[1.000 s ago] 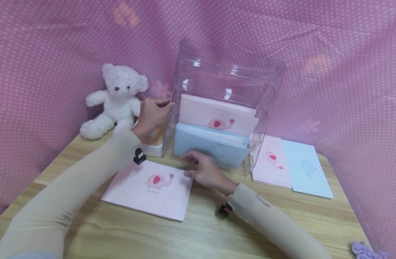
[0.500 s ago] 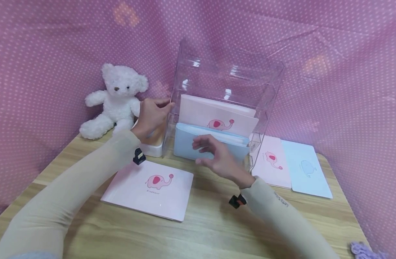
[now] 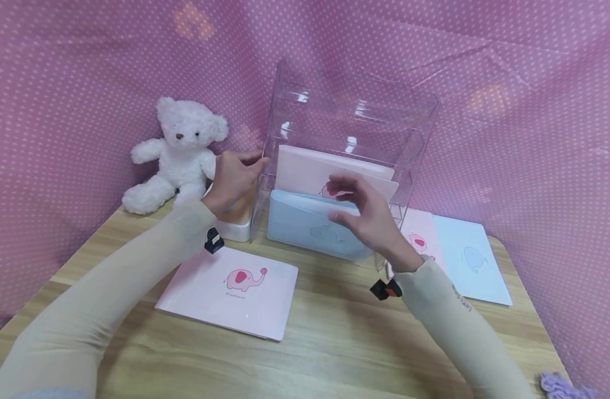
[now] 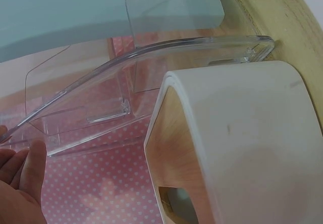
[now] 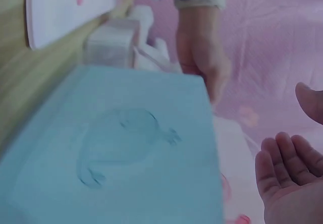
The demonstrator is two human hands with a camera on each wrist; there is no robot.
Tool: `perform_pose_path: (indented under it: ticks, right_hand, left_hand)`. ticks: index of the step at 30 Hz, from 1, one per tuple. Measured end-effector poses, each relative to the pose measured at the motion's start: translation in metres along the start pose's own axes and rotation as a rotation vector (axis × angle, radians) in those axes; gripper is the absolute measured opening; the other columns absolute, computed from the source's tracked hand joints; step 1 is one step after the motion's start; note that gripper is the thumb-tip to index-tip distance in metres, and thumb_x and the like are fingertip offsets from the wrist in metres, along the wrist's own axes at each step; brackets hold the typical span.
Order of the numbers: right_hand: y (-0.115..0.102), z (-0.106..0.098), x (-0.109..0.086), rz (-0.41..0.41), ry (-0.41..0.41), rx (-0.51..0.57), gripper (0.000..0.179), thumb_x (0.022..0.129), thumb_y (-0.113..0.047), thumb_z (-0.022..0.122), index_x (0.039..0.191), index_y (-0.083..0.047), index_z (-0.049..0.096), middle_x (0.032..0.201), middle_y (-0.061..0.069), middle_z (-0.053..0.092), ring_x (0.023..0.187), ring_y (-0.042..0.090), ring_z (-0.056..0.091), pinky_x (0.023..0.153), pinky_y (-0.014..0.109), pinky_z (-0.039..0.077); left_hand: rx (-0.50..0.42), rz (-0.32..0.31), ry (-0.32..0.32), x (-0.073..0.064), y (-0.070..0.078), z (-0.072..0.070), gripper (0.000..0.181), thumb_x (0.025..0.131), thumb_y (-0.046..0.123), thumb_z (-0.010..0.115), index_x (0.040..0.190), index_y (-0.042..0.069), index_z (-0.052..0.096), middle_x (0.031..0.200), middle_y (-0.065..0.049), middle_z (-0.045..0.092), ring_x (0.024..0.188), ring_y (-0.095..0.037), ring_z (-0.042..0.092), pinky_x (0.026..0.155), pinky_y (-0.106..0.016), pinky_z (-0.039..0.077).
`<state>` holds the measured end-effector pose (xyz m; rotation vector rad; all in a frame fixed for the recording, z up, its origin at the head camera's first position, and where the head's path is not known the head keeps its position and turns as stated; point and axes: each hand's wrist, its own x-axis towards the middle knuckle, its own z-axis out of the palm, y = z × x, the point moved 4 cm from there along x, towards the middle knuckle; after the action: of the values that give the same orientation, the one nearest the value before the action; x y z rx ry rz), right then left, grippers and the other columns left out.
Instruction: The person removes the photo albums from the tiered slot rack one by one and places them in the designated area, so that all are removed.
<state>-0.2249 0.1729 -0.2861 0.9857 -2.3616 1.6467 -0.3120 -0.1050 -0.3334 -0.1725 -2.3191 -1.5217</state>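
The right grip (image 3: 367,213) hovered with fingers loosely spread, holding nothing, just in front of the pale blue folder with a whale outline (image 3: 310,230) and the pink elephant-print folder (image 3: 305,172) behind it. Both stood upright in the clear acrylic tiered file rack (image 3: 415,138) on the wooden bench (image 3: 335,343). The left grip (image 3: 233,180) rested curled against the rack's left edge, beside a white plush teddy bear (image 3: 177,152).

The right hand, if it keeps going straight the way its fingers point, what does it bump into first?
Most likely the pink elephant folder standing in the clear rack. The right hand hangs open above the blue folder in front, fingers aimed up and back. Depth is hard to judge, so it might brush the blue folder's top edge first.
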Motion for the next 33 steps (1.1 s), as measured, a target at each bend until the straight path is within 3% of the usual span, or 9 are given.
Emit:
perform_pose_path:
  ticks: [5, 9, 13, 20, 27, 33]
  right_hand:
    - [-0.004, -0.023, 0.007, 0.015, 0.070, -0.034, 0.066, 0.080, 0.015, 0.073, 0.141, 0.004, 0.048, 0.139, 0.019, 0.058, 0.128, 0.021, 0.056, 0.112, 0.030, 0.048]
    - [-0.003, -0.041, 0.011, 0.004, 0.129, -0.058, 0.066, 0.081, 0.016, 0.072, 0.141, 0.003, 0.048, 0.141, 0.020, 0.056, 0.128, 0.015, 0.054, 0.112, 0.027, 0.046]
    - [0.002, -0.056, 0.013, 0.029, 0.181, -0.076, 0.065, 0.082, 0.015, 0.071, 0.141, 0.001, 0.049, 0.141, 0.020, 0.056, 0.128, 0.016, 0.054, 0.113, 0.028, 0.044]
    - [0.007, -0.072, 0.013, 0.062, 0.236, -0.083, 0.064, 0.082, 0.014, 0.071, 0.141, 0.002, 0.049, 0.142, 0.020, 0.055, 0.131, 0.023, 0.054, 0.121, 0.043, 0.039]
    - [0.012, -0.081, 0.016, 0.076, 0.254, -0.077, 0.067, 0.082, 0.014, 0.072, 0.143, 0.000, 0.048, 0.144, 0.021, 0.054, 0.133, 0.020, 0.053, 0.121, 0.041, 0.039]
    - [0.023, -0.086, 0.017, 0.126, 0.234, -0.089, 0.071, 0.082, 0.012, 0.073, 0.146, -0.004, 0.046, 0.150, 0.018, 0.051, 0.139, 0.025, 0.050, 0.123, 0.041, 0.038]
  left_hand:
    - [0.000, 0.007, 0.000, -0.001, 0.001, -0.001, 0.034, 0.095, 0.025, 0.073, 0.123, 0.006, 0.071, 0.121, -0.014, 0.073, 0.107, -0.025, 0.075, 0.086, -0.031, 0.062]
    - [0.002, -0.003, -0.009, -0.002, 0.001, -0.001, 0.036, 0.095, 0.026, 0.073, 0.124, 0.005, 0.070, 0.123, -0.013, 0.072, 0.109, -0.024, 0.074, 0.087, -0.032, 0.062]
    - [0.004, -0.010, -0.013, -0.002, 0.001, 0.000, 0.037, 0.095, 0.027, 0.073, 0.125, 0.006, 0.070, 0.125, -0.012, 0.072, 0.110, -0.024, 0.074, 0.088, -0.032, 0.062]
    - [0.007, -0.017, -0.012, -0.001, -0.001, 0.002, 0.036, 0.094, 0.027, 0.073, 0.125, 0.009, 0.070, 0.125, -0.011, 0.072, 0.110, -0.023, 0.074, 0.088, -0.032, 0.062]
    - [-0.010, -0.033, -0.022, -0.001, -0.002, 0.001, 0.038, 0.095, 0.029, 0.073, 0.128, 0.010, 0.069, 0.127, -0.011, 0.072, 0.111, -0.022, 0.073, 0.088, -0.030, 0.062]
    - [-0.010, -0.036, -0.031, -0.002, -0.001, 0.001, 0.039, 0.096, 0.029, 0.072, 0.130, 0.011, 0.068, 0.127, -0.010, 0.073, 0.110, -0.020, 0.073, 0.088, -0.029, 0.062]
